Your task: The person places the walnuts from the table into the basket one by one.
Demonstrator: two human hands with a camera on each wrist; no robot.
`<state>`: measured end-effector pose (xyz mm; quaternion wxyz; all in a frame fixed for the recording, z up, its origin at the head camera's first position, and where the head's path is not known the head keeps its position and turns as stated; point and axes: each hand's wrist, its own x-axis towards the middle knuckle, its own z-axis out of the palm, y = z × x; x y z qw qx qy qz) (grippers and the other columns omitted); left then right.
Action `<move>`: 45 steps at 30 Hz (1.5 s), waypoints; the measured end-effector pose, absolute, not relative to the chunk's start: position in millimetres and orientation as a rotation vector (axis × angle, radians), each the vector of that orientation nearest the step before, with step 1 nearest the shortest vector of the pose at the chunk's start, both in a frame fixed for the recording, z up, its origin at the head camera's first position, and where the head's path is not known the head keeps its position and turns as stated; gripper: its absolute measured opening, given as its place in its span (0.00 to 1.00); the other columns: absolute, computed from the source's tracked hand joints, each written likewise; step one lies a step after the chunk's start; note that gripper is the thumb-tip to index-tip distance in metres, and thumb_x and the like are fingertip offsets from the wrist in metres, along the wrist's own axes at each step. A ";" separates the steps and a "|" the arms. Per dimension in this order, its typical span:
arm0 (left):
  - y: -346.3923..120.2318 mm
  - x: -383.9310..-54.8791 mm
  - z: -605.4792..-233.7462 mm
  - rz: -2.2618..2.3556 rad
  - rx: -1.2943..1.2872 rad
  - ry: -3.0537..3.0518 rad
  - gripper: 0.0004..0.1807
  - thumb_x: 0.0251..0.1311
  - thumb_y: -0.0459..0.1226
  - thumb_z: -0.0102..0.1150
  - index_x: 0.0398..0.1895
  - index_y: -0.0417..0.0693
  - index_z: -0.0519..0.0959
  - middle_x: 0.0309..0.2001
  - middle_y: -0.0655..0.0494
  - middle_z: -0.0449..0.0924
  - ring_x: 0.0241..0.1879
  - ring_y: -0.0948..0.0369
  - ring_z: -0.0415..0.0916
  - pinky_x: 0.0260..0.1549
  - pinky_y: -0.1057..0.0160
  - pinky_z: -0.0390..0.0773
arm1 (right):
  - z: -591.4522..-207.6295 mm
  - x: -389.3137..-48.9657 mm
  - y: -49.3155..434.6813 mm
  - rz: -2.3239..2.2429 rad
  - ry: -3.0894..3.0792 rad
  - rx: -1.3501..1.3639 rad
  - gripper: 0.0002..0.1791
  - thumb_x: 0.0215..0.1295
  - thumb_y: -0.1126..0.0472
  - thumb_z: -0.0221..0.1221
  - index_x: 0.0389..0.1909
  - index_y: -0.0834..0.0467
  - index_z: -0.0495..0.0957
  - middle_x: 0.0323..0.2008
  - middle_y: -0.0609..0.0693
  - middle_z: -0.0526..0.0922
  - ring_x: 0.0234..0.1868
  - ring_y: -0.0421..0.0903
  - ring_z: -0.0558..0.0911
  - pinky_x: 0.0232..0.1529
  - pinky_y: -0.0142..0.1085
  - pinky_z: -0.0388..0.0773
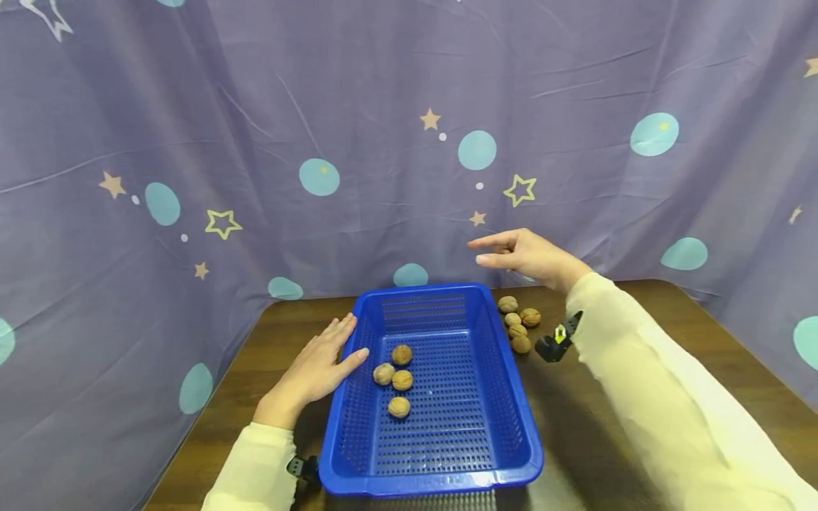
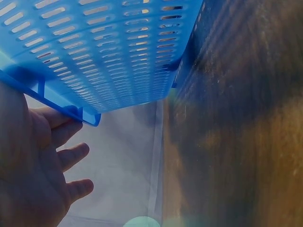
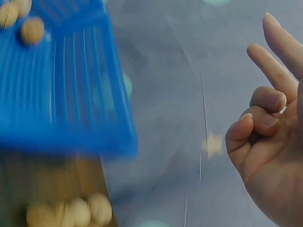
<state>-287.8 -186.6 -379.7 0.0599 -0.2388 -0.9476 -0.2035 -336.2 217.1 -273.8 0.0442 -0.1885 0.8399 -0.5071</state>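
Nearest my camera, a sleeve (image 1: 677,404) leads to the right hand (image 1: 532,257), thumb and forefinger parted, holding nothing, one o'clock from the blue basket (image 1: 434,484). The left hand (image 1: 322,363) rests straight-fingered on its rim at ten; four walnuts (image 1: 402,380) lie inside toward nine, five walnuts (image 1: 517,331) outside at two.

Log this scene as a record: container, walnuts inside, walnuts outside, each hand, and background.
Container: blue perforated basket on a brown table
Walnuts inside: four, toward the basket's left side
Walnuts outside: five visible, right of the basket
Left hand: rests on the basket's left rim
Right hand: raised, nothing visible in it
Background: purplish curtain, stars and ovals
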 end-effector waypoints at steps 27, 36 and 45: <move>-186.6 -289.7 -377.0 -0.603 -0.746 -2.853 0.42 0.67 0.61 0.44 0.74 0.44 0.55 0.74 0.50 0.51 0.73 0.48 0.45 0.67 0.40 0.50 | -439.8 -306.8 304.2 -1.613 2.582 -0.371 0.28 0.57 0.55 0.69 0.56 0.64 0.77 0.48 0.54 0.79 0.40 0.42 0.71 0.39 0.31 0.70; -186.9 -290.4 -379.1 -0.598 -0.735 -2.857 0.43 0.66 0.62 0.44 0.75 0.45 0.55 0.75 0.52 0.50 0.74 0.48 0.45 0.67 0.40 0.50 | -450.4 -316.1 301.3 -1.444 2.618 -0.420 0.27 0.58 0.52 0.68 0.56 0.60 0.79 0.60 0.59 0.75 0.63 0.58 0.68 0.63 0.56 0.64; -184.7 -289.6 -379.6 -0.601 -0.726 -2.867 0.43 0.66 0.62 0.44 0.75 0.45 0.54 0.75 0.51 0.51 0.74 0.48 0.44 0.67 0.39 0.50 | -450.8 -321.6 296.4 -1.432 2.539 -0.441 0.28 0.57 0.54 0.69 0.56 0.62 0.78 0.56 0.57 0.79 0.60 0.54 0.71 0.59 0.49 0.68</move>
